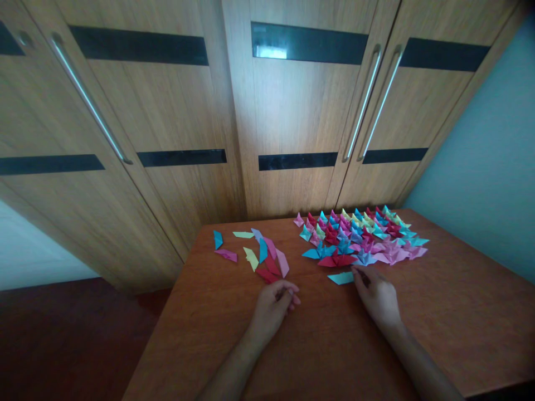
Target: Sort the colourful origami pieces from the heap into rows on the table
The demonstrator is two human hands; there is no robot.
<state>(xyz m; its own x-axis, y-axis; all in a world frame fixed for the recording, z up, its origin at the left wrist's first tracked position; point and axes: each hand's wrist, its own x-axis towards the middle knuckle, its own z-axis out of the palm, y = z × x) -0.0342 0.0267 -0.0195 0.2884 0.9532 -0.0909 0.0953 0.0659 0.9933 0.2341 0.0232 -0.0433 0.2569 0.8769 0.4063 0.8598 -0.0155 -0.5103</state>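
My right hand [378, 298] is closed, its fingertips at the right end of a pale teal folded paper piece [340, 278] lying low over the table. Just beyond it stand many origami cranes [361, 231] in close rows, coloured pink, red, blue, teal and yellow; a red crane [337, 260] is among the nearest. My left hand [273, 306] rests with its fingers loosely curled in, and no object shows in it. Right behind that hand lies a loose group of flat folded paper pieces, including a red one [271, 264] and a pink one [283, 263].
The brown wooden table [317, 345] reaches back to a wooden wardrobe [288, 111] with long metal handles. More folded pieces, such as a blue one [218, 239] and a magenta one [227, 254], lie at the table's back left. A blue-green wall [489, 167] rises at right.
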